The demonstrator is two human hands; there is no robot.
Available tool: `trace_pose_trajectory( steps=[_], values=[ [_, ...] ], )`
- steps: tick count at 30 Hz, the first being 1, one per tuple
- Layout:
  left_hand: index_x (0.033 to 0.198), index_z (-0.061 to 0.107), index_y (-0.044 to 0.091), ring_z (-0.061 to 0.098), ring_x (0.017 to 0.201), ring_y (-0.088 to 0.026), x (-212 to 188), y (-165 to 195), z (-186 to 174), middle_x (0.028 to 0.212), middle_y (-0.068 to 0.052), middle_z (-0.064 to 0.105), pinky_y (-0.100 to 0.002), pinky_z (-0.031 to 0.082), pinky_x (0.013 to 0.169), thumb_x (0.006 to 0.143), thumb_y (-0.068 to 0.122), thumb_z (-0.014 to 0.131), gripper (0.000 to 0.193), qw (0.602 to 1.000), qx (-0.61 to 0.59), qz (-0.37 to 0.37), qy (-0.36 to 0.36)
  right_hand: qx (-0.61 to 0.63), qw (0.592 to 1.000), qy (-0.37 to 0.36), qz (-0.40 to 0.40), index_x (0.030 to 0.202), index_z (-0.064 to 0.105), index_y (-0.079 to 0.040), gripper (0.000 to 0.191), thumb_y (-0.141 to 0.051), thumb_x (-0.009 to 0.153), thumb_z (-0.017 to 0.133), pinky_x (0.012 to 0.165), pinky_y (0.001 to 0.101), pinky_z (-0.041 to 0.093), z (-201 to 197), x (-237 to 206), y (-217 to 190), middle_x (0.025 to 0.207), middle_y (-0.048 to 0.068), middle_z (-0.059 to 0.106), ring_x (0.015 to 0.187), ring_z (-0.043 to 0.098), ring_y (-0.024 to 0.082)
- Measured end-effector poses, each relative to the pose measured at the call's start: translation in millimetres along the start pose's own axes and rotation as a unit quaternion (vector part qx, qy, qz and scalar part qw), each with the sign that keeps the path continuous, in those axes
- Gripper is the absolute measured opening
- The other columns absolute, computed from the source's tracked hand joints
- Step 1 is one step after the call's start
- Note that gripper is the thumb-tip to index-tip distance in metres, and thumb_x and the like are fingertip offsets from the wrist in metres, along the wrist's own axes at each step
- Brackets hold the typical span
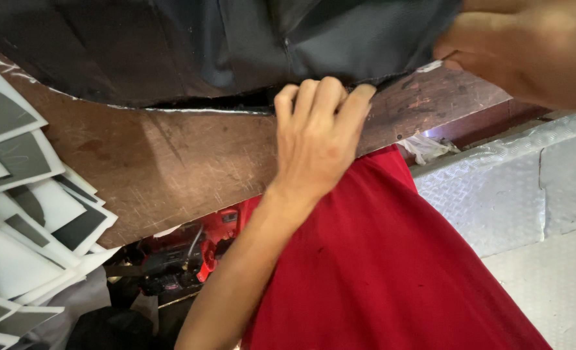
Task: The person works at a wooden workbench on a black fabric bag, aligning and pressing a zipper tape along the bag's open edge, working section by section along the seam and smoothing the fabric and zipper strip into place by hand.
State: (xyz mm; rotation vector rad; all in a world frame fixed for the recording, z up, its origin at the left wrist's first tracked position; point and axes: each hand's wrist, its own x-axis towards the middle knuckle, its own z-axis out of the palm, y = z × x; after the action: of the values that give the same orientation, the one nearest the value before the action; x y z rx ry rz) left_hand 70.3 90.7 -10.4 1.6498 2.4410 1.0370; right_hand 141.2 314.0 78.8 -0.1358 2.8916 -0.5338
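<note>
Smoothing step: left hand [314, 139] presses fingertips flat, ungripped, on black glossy fabric sheet [223, 45] at worn brown wooden table [184, 162] edge; right hand [528, 48] pinches sheet's corner. Next calls for steady tension.

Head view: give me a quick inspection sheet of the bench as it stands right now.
Surface: brown wooden bench, scratched, white marks at its edge.
Job's things: black sheet spread across the top.
Clutter: stack of grey-and-white cut pieces at left.
Grippers: left hand, fingers curled onto the sheet's edge; right hand pinches the sheet's corner.
Cables: nothing seen for certain.
Surroundings: red cloth, red machine under the bench, white patterned floor.
</note>
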Motion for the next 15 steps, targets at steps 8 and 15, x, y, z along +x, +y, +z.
trace_pose_trajectory(
  steps=[8,15],
  values=[
    [0.119,0.071,0.014,0.055,0.102,-0.016,-3.8,11.6,24.4,0.103,0.003,0.056,-0.04,0.035,0.097,0.103,0.013,0.068,0.017,0.997,0.057,0.006,0.049,0.016,0.999,0.047,-0.013,0.098,0.074,0.004,0.015,0.0,0.085,0.078,0.064,0.032,0.056,9.6,-17.2,-0.8,0.086,0.013,0.072,0.074,0.071,0.021],
    [0.106,0.076,0.017,0.056,0.098,-0.013,-4.0,-5.0,26.1,0.093,0.005,0.054,-0.039,0.034,0.097,0.1,0.014,0.073,0.008,0.995,0.011,0.068,0.073,-0.069,0.996,-0.012,-0.052,0.1,0.077,-0.005,0.013,-0.015,0.091,0.077,0.058,0.0298,0.052,8.5,-0.1,-7.5,0.08,0.004,0.07,0.065,0.066,0.015]
  ],
)
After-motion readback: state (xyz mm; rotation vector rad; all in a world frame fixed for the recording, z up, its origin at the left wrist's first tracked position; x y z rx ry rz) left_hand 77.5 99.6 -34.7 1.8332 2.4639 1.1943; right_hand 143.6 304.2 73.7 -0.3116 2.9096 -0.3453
